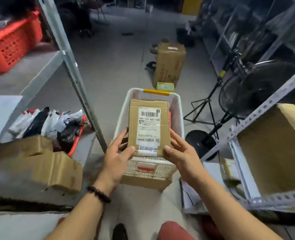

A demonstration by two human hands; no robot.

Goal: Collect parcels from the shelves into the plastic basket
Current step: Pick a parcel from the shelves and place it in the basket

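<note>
Right now I hold a small brown cardboard parcel with a white barcode label (pixel 149 127) in both hands, directly above the white plastic basket with the yellow handle (pixel 177 104) that stands on the floor between the shelves. My left hand (pixel 119 153) clamps the parcel's near left corner, thumb on top and fingers curled beneath; my right hand (pixel 179 151) presses the near right edge, thumb on the face and fingers spread along the side. I judge this to be the dropping-in step: next I must lower the parcel flat into the basket and let go. What the basket already holds is mostly hidden behind the parcel. A brown cardboard piece (pixel 145 182) lies at the basket's near end; whether beneath it, I cannot tell. The grey metal shelves (pixel 70 63) blur at left.
</note>
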